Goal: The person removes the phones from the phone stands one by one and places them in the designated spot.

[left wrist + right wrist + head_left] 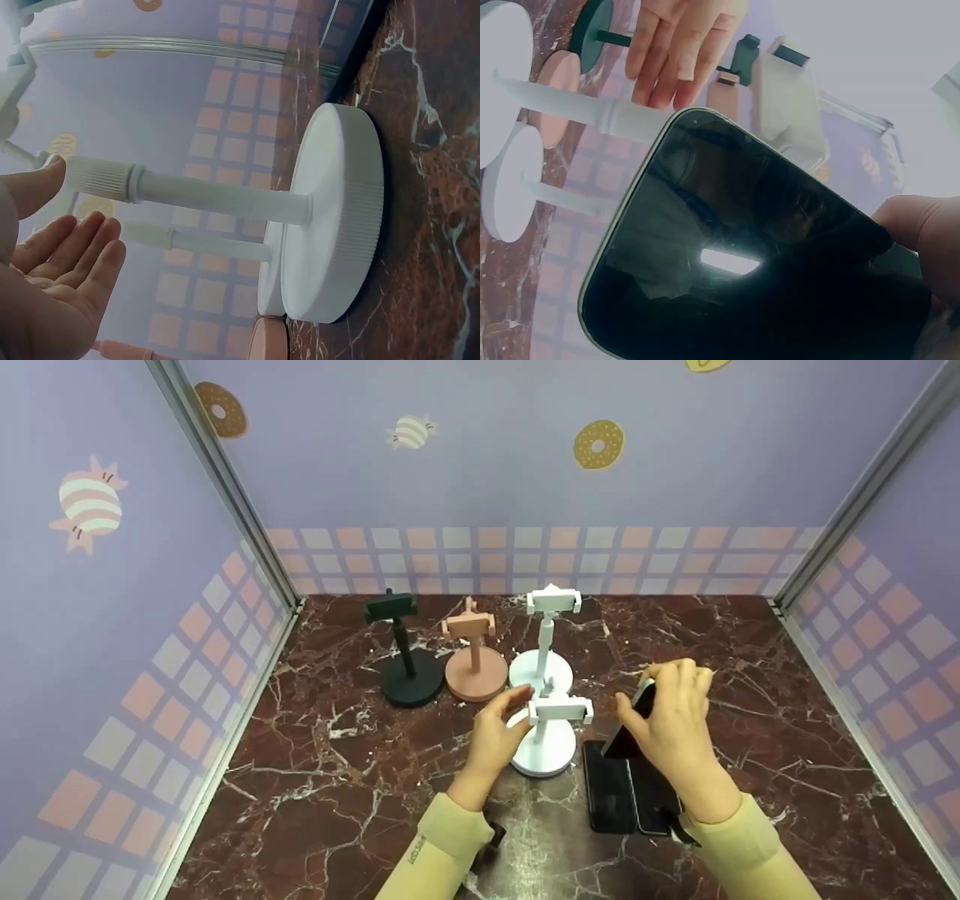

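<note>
In the head view my right hand (679, 727) grips a smartphone (628, 735) by its edges and holds it tilted above two dark phones. Its black glossy screen (742, 225) fills much of the right wrist view, with my thumb on one edge. My left hand (491, 739) is beside the front white phone stand (551, 748), fingers extended and holding nothing. In the left wrist view its fingers (82, 251) are near the ribbed collar of that stand's post (225, 193). The stand's round base (337, 217) rests on the table.
Behind are a black stand (411, 679), a pink stand (476, 675) and another white stand (545, 641). Two dark phones, a left one (609, 795) and a right one (651, 802), lie side by side on the marbled table (337, 810). Patterned panels (487, 472) enclose the back and sides.
</note>
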Action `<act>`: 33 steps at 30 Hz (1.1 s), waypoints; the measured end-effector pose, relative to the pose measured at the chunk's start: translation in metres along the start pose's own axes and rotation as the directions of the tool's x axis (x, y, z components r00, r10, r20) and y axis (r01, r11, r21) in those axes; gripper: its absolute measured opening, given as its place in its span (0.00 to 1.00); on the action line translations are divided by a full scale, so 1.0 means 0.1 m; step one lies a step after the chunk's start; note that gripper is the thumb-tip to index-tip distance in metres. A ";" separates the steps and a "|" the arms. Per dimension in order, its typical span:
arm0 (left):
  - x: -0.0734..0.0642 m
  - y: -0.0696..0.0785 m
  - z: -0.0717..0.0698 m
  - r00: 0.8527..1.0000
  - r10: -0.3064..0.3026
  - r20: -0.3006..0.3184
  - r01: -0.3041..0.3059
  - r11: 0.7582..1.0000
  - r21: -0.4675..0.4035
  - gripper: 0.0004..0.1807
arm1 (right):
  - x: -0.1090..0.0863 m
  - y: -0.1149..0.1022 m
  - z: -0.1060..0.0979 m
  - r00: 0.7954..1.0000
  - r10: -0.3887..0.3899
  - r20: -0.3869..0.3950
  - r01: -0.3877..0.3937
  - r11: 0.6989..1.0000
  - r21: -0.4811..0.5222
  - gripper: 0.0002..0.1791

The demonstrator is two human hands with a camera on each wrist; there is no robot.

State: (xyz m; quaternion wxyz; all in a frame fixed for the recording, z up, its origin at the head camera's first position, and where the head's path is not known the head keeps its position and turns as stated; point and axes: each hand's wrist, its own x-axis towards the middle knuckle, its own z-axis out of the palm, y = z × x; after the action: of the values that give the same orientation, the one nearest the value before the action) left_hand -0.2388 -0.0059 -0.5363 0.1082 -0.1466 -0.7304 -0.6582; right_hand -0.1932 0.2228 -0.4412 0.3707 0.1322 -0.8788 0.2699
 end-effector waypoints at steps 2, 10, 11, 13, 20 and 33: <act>0.03 -0.02 0.03 1.000 -0.002 0.003 0.002 0.999 0.032 0.24 | -0.02 0.04 0.00 1.000 0.023 0.008 -0.022 1.000 -0.014 0.22; 0.08 -0.08 0.12 0.999 0.023 0.022 -0.026 0.988 0.150 0.25 | -0.13 0.20 0.02 0.996 0.076 0.041 -0.073 0.995 -0.072 0.23; 0.09 -0.08 0.13 0.999 0.026 0.024 -0.030 0.986 0.162 0.24 | -0.14 0.21 0.03 0.995 0.087 0.048 -0.083 0.994 -0.076 0.23; 0.10 -0.08 0.14 0.999 0.031 0.028 -0.035 0.982 0.187 0.22 | -0.15 0.24 0.03 0.992 0.109 0.059 -0.104 0.991 -0.083 0.22; 0.12 -0.07 0.16 0.999 0.026 0.023 -0.030 0.981 0.189 0.22 | -0.20 0.35 0.06 0.983 0.155 0.099 -0.145 0.984 -0.103 0.22; 0.15 -0.10 0.20 0.998 0.061 -0.014 -0.057 0.980 0.192 0.13 | -0.31 0.61 0.02 0.957 0.246 0.152 -0.222 0.962 -0.158 0.22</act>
State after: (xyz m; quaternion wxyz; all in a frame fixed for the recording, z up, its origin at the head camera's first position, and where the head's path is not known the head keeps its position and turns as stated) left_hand -0.2552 0.0140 -0.5423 0.1486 -0.1507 -0.7845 -0.5828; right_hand -0.1995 0.2723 -0.4875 0.2680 0.0236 -0.9333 0.2376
